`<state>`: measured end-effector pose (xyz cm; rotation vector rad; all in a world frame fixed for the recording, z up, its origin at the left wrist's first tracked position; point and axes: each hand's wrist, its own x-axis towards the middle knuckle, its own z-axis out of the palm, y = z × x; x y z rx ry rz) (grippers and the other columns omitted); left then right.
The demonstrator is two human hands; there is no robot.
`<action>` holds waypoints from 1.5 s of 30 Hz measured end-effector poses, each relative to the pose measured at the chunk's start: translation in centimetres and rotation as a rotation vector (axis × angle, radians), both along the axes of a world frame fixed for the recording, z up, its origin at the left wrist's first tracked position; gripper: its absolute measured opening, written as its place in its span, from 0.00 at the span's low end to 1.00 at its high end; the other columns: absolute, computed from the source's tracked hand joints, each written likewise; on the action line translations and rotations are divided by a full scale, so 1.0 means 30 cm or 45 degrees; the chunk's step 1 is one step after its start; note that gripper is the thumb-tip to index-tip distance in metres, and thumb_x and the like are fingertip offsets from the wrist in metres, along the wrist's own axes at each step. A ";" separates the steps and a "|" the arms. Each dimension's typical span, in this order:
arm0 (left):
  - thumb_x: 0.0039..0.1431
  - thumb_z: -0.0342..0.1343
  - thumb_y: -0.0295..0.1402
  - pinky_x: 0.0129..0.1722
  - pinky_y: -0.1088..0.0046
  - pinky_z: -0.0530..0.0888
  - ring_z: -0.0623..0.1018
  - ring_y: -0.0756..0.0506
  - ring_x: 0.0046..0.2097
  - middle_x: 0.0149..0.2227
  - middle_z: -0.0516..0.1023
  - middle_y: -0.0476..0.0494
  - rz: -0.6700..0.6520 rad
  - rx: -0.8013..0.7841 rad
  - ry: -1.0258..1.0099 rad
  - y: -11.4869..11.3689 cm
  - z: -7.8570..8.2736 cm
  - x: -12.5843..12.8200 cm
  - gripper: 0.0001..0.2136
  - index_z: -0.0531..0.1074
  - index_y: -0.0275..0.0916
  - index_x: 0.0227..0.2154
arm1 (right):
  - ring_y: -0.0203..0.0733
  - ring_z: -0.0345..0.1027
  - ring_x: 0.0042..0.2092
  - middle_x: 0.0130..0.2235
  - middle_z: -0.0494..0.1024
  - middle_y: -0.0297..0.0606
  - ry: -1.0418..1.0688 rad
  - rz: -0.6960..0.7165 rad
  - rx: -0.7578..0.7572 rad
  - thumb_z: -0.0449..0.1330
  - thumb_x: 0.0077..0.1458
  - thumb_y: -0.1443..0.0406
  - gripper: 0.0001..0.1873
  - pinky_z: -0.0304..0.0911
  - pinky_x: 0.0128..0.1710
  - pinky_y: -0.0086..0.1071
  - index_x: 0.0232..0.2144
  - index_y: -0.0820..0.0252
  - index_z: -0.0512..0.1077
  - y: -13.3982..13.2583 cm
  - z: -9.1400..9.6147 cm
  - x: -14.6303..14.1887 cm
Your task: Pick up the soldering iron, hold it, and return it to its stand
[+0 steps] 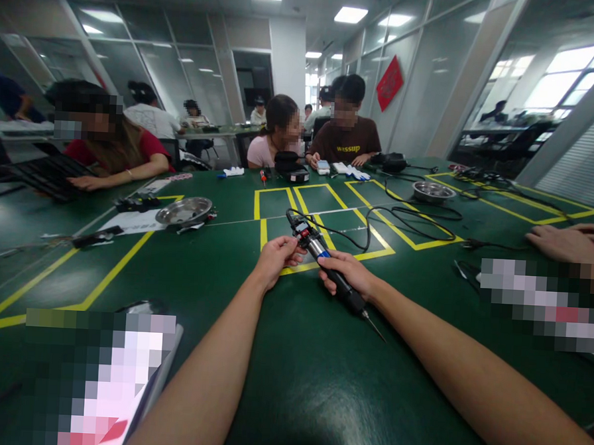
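My right hand (347,273) is wrapped around the middle of an electric screwdriver (341,284). The tool has a black body with a silver and blue band, and its thin bit points down and toward me to the right. At its far end, my left hand (278,258) pinches close to a small red and black part (304,233); the fingertips partly hide what they grip. From that end a black cable (334,223) loops away to the right across the green table (288,381).
Yellow tape (370,253) marks boxes on the table. Metal bowls stand left (184,212) and right (433,192). Screens lie at the near left (162,368) and right (522,294). Another person's hands (569,240) rest at the right edge. Several people sit across the table.
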<state>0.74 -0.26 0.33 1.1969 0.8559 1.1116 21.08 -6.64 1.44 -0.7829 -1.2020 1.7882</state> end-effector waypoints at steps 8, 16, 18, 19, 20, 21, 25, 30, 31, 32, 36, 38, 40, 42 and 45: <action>0.53 0.64 0.40 0.25 0.80 0.72 0.78 0.51 0.28 0.35 0.78 0.41 -0.020 -0.049 -0.063 -0.013 0.021 0.003 0.16 0.69 0.34 0.37 | 0.32 0.63 0.20 0.26 0.73 0.31 -0.028 0.009 0.025 0.65 0.52 0.57 0.21 0.64 0.18 0.27 0.44 0.60 0.64 -0.001 0.006 -0.001; 0.57 0.62 0.36 0.27 0.80 0.73 0.79 0.52 0.28 0.35 0.77 0.45 -0.225 -0.083 -0.316 -0.024 0.030 0.005 0.17 0.68 0.36 0.47 | 0.37 0.69 0.22 0.28 0.77 0.37 -0.027 0.056 0.019 0.63 0.55 0.56 0.21 0.67 0.22 0.30 0.46 0.61 0.64 0.001 0.007 -0.005; 0.57 0.62 0.36 0.28 0.80 0.73 0.78 0.53 0.28 0.34 0.77 0.45 -0.196 -0.080 -0.332 -0.022 0.023 0.003 0.17 0.69 0.35 0.46 | 0.41 0.74 0.27 0.32 0.79 0.44 -0.024 0.051 -0.002 0.60 0.57 0.54 0.20 0.70 0.27 0.34 0.44 0.63 0.65 0.007 0.005 -0.013; 0.56 0.63 0.36 0.28 0.80 0.73 0.78 0.53 0.28 0.34 0.77 0.45 -0.188 -0.074 -0.339 -0.021 0.020 0.001 0.17 0.69 0.35 0.46 | 0.43 0.76 0.30 0.34 0.80 0.48 -0.017 0.034 -0.018 0.59 0.59 0.53 0.20 0.72 0.30 0.35 0.43 0.64 0.66 0.009 0.004 -0.016; 0.56 0.63 0.37 0.28 0.80 0.73 0.78 0.53 0.28 0.34 0.77 0.45 -0.186 -0.069 -0.344 -0.020 0.017 0.000 0.17 0.69 0.35 0.46 | 0.45 0.77 0.33 0.37 0.80 0.51 -0.011 0.003 -0.034 0.57 0.60 0.53 0.20 0.73 0.34 0.36 0.43 0.65 0.67 0.012 0.003 -0.018; 0.56 0.63 0.37 0.28 0.80 0.73 0.78 0.53 0.28 0.34 0.77 0.45 -0.187 -0.068 -0.350 -0.020 0.014 -0.002 0.18 0.70 0.35 0.46 | 0.45 0.77 0.36 0.39 0.80 0.52 -0.011 -0.043 -0.052 0.56 0.61 0.52 0.21 0.73 0.36 0.36 0.42 0.66 0.68 0.014 0.003 -0.019; 0.56 0.63 0.36 0.27 0.81 0.73 0.77 0.54 0.27 0.34 0.76 0.46 -0.205 -0.082 -0.401 -0.016 0.002 -0.008 0.18 0.70 0.36 0.47 | 0.47 0.77 0.41 0.43 0.79 0.50 -0.093 -0.211 -0.149 0.57 0.60 0.51 0.22 0.73 0.34 0.35 0.48 0.62 0.68 0.008 0.013 -0.004; 0.53 0.66 0.37 0.23 0.82 0.69 0.75 0.54 0.24 0.30 0.75 0.48 -0.174 -0.099 -0.441 -0.010 -0.016 -0.009 0.18 0.71 0.35 0.45 | 0.44 0.77 0.40 0.45 0.79 0.39 -0.003 -0.263 -0.081 0.61 0.58 0.56 0.18 0.73 0.35 0.35 0.49 0.51 0.66 -0.015 0.038 0.007; 0.53 0.66 0.37 0.22 0.82 0.68 0.75 0.55 0.24 0.30 0.75 0.48 -0.167 -0.103 -0.445 -0.009 -0.019 -0.010 0.18 0.71 0.35 0.44 | 0.44 0.77 0.41 0.45 0.79 0.39 0.020 -0.233 -0.060 0.61 0.58 0.56 0.16 0.73 0.37 0.36 0.47 0.51 0.67 -0.019 0.042 0.006; 0.53 0.66 0.37 0.22 0.82 0.68 0.75 0.54 0.24 0.30 0.75 0.48 -0.177 -0.112 -0.448 -0.008 -0.021 -0.012 0.18 0.71 0.35 0.44 | 0.44 0.76 0.43 0.46 0.79 0.39 0.033 -0.182 -0.048 0.61 0.58 0.57 0.15 0.72 0.41 0.37 0.46 0.52 0.69 -0.022 0.044 0.006; 0.53 0.66 0.35 0.24 0.82 0.69 0.75 0.54 0.25 0.28 0.74 0.50 -0.185 -0.121 -0.526 -0.005 -0.026 -0.023 0.17 0.71 0.35 0.43 | 0.49 0.75 0.48 0.49 0.78 0.46 0.010 0.048 -0.055 0.62 0.58 0.59 0.13 0.66 0.54 0.43 0.43 0.59 0.74 -0.036 0.048 0.007; 0.53 0.66 0.33 0.24 0.83 0.68 0.75 0.55 0.25 0.29 0.74 0.50 -0.194 -0.138 -0.564 -0.005 -0.026 -0.029 0.16 0.71 0.35 0.43 | 0.50 0.75 0.47 0.51 0.76 0.48 -0.005 0.097 -0.055 0.61 0.58 0.59 0.15 0.66 0.53 0.44 0.44 0.60 0.74 -0.041 0.047 0.004; 0.53 0.66 0.33 0.24 0.83 0.68 0.74 0.56 0.24 0.29 0.74 0.50 -0.203 -0.154 -0.577 -0.005 -0.025 -0.033 0.16 0.71 0.35 0.43 | 0.49 0.76 0.45 0.50 0.76 0.49 -0.009 0.106 -0.041 0.62 0.57 0.58 0.15 0.69 0.49 0.43 0.44 0.61 0.75 -0.044 0.042 -0.005; 0.53 0.65 0.32 0.24 0.82 0.68 0.74 0.55 0.24 0.29 0.75 0.50 -0.202 -0.162 -0.569 -0.006 -0.025 -0.034 0.16 0.71 0.36 0.43 | 0.46 0.76 0.40 0.47 0.78 0.49 -0.015 0.044 -0.017 0.62 0.57 0.59 0.14 0.71 0.43 0.39 0.41 0.61 0.75 -0.044 0.033 -0.020; 0.54 0.64 0.32 0.24 0.82 0.68 0.75 0.55 0.25 0.30 0.75 0.49 -0.195 -0.168 -0.556 -0.009 -0.023 -0.032 0.15 0.71 0.36 0.44 | 0.39 0.74 0.31 0.41 0.80 0.46 -0.007 -0.125 0.009 0.62 0.56 0.57 0.12 0.71 0.31 0.32 0.34 0.62 0.75 -0.041 0.014 -0.047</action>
